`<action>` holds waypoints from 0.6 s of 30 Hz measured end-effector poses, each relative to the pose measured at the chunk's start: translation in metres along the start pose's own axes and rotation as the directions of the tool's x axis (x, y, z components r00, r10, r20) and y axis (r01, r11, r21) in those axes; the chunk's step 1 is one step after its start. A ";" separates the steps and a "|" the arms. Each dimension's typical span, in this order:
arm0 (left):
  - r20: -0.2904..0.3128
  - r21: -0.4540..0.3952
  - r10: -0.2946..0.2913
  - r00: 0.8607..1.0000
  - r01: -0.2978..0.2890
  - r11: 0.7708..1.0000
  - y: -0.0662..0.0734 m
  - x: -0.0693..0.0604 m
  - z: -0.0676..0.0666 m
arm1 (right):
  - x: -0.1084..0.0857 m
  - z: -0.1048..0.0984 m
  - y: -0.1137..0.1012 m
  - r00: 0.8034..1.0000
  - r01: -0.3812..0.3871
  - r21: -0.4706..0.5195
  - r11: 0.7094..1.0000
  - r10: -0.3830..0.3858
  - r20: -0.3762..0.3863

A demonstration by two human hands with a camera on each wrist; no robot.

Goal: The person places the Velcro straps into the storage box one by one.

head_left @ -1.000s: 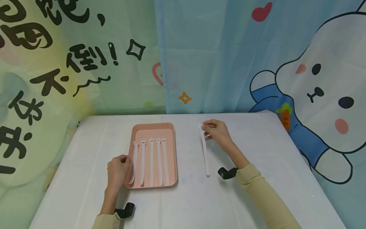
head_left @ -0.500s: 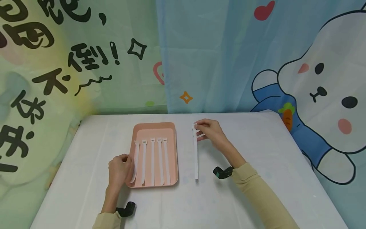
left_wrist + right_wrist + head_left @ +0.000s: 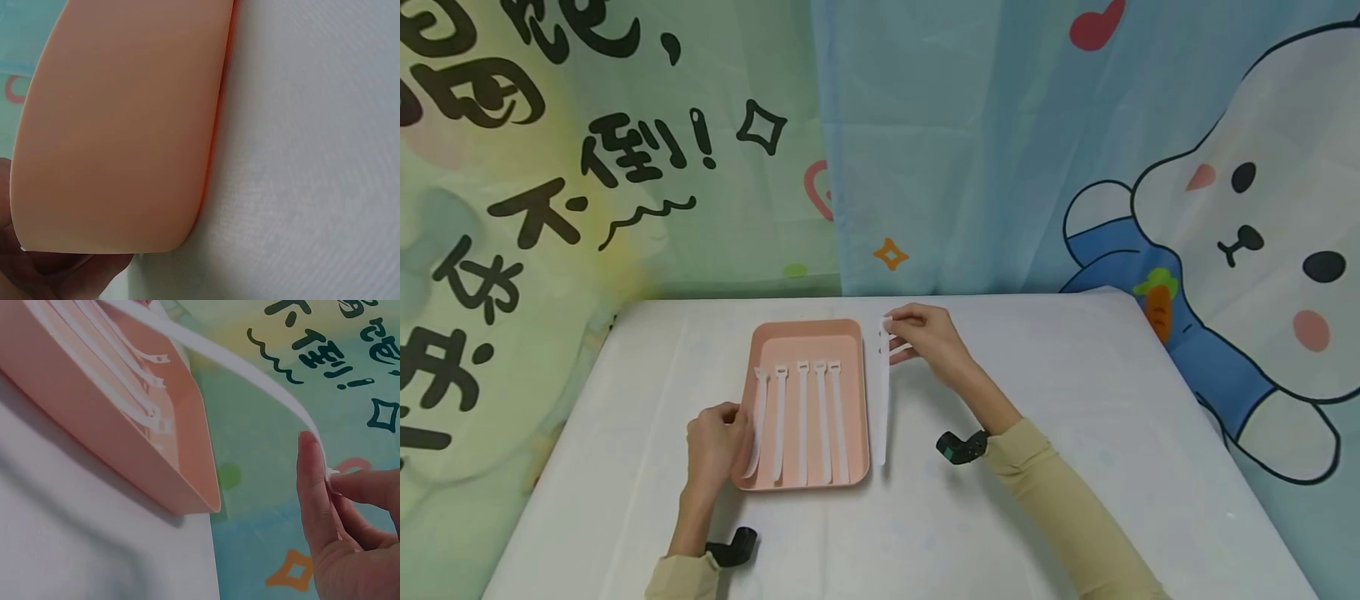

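My right hand pinches the upper end of a white strap like a cable tie between thumb and fingers. Its long tail hangs toward me just right of the pink tray, above the table. In the right wrist view the held strap curves across, its end between the fingertips. Several similar white straps lie side by side in the tray, their slotted heads at the far end. My left hand grips the tray's left rim. The left wrist view shows the tray's outer wall, with the fingers partly hidden behind it.
The tray stands on a white-covered table. Behind the table hangs a printed curtain with lettering and a cartoon rabbit. A black wrist camera sits on the right wrist, another on the left.
My right hand has carried the strap leftward over the table, up close to the tray's right side. The left hand stays at the tray's left rim, and the straps in the tray lie as before.
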State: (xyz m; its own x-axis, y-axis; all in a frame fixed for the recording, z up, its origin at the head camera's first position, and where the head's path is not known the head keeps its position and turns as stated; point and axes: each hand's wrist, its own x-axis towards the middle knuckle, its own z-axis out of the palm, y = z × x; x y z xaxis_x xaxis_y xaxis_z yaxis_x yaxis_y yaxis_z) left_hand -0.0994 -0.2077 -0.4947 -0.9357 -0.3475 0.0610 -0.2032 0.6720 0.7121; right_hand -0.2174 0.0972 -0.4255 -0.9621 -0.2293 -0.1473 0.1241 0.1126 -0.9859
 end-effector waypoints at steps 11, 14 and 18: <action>0.001 -0.001 -0.007 1.000 0.007 1.000 -0.002 0.000 0.000 | 0.009 0.029 -0.002 0.999 0.025 -0.012 1.000 -0.024 0.028; 0.005 -0.007 -0.006 1.000 0.007 1.000 -0.003 0.001 0.000 | 0.012 0.035 0.001 0.998 0.044 -0.027 0.999 -0.043 0.044; 0.008 -0.006 -0.007 1.000 0.007 1.000 -0.002 0.001 0.001 | 0.016 0.042 0.008 0.997 0.050 -0.075 0.996 -0.045 0.070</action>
State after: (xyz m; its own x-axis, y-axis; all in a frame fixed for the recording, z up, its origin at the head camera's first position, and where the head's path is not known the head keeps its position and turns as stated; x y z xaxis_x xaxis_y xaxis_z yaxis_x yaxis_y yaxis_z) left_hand -0.0998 -0.2090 -0.4965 -0.9367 -0.3465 0.0503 -0.2077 0.6655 0.7169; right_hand -0.2214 0.0537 -0.4388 -0.9474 -0.3010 -0.1084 0.0576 0.1728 -0.9833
